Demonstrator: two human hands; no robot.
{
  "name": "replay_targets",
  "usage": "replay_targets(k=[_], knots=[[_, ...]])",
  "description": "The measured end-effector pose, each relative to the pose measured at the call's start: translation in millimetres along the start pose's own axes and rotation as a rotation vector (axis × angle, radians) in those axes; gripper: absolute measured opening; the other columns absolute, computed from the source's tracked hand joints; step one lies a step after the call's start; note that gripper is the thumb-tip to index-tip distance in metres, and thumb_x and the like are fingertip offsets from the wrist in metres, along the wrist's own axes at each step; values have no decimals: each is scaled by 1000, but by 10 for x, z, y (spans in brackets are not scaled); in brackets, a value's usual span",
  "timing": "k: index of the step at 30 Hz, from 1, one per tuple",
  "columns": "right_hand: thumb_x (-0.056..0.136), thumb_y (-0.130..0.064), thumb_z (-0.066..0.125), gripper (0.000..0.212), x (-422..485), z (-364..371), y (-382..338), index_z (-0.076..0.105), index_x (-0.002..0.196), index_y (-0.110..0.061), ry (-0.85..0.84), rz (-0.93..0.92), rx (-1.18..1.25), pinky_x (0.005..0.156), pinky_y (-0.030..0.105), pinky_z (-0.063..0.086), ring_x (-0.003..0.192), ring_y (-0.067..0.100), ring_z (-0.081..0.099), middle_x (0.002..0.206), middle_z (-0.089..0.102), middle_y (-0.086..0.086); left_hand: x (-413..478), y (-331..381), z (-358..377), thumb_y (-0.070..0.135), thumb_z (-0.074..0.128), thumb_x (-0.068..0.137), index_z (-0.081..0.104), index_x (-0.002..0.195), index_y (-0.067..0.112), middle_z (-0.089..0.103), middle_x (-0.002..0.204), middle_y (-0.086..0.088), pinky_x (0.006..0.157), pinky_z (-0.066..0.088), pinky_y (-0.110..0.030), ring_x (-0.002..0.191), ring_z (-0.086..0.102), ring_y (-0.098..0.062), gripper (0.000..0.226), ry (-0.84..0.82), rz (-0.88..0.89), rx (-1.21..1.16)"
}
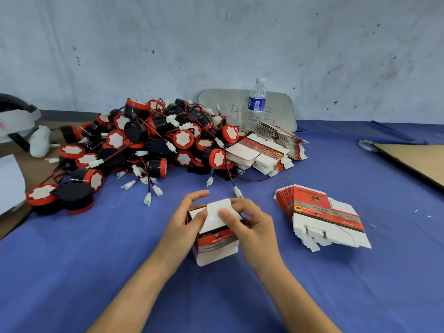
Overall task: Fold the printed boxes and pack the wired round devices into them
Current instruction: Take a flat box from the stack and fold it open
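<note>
A partly folded printed box (216, 241), white with a red band, stands on the blue cloth in front of me. My left hand (185, 222) grips its left side with fingers curled over the top. My right hand (249, 224) holds its right side, the thumb pressing a white flap on top. Behind lies a big heap of round black-and-red wired devices (153, 143) with white plugs. A fanned stack of flat printed boxes (322, 215) lies to the right of my hands. More flat boxes (266, 150) are piled beside the heap.
A clear water bottle (256, 104) stands at the back against a grey board (281, 106). A brown cardboard sheet (418, 162) lies at the far right. A white headset (16, 121) and white paper (9, 181) sit at the left edge. The wall rises close behind.
</note>
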State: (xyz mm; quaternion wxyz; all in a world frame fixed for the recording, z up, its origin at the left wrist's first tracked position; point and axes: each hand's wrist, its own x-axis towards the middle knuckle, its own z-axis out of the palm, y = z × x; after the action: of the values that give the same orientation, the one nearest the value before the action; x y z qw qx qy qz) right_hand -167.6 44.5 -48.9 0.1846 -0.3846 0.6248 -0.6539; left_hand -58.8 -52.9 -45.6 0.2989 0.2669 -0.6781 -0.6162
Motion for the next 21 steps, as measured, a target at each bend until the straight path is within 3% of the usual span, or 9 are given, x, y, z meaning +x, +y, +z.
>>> replay_targets(k=[3,6,9,10,12,15,18,21], knots=[[86,-22,71,15,-3,-1,-21,69,73,-30,-17,39,41,90,50,49,103,30,61,104,67,-10,6,-13,-46,17,46,99,55,119,41,72,93,4,77,57,-30,87,69,-17,32,-67,-55,2],[87,-13,69,33,-9,1,-42,62,55,-21,20,50,67,73,26,49,85,9,64,104,64,-20,-8,-7,-34,10,45,98,55,119,40,71,92,-4,69,56,-24,83,69,-17,39,-103,-36,34],[87,-11,68,12,13,-16,-2,66,75,-13,87,73,79,66,12,46,81,1,63,105,66,-14,-25,-13,-10,20,52,97,57,120,36,70,99,-2,74,54,-21,88,68,-13,29,-151,32,25],[87,-11,68,7,17,-26,-5,66,88,-19,92,99,102,68,14,48,82,2,63,105,67,-11,-27,-15,-15,30,55,93,57,122,36,70,106,2,80,54,-23,94,67,-11,31,-194,35,12],[86,-12,67,24,22,-51,13,63,104,-28,85,186,182,78,27,55,89,9,64,107,67,-9,-31,-20,-26,46,61,81,51,130,40,66,119,12,89,52,-25,108,63,-8,50,-312,12,-9],[84,-8,67,28,49,-87,-18,65,105,-25,48,269,359,83,37,55,91,16,66,106,70,-1,-62,-47,31,41,73,67,34,139,44,59,127,22,87,51,-20,116,58,-4,82,-459,10,-35],[74,-8,77,37,72,-104,-57,65,106,-21,5,233,516,87,41,52,95,19,66,108,69,5,-109,-60,94,41,82,57,25,142,52,53,132,19,91,51,-26,120,54,-7,103,-337,123,80],[74,-18,69,31,54,-107,-92,67,105,-25,-46,117,399,77,31,54,95,16,65,107,69,3,-119,-62,114,52,82,52,20,143,53,38,129,28,92,44,-12,123,45,0,109,-97,423,337]])
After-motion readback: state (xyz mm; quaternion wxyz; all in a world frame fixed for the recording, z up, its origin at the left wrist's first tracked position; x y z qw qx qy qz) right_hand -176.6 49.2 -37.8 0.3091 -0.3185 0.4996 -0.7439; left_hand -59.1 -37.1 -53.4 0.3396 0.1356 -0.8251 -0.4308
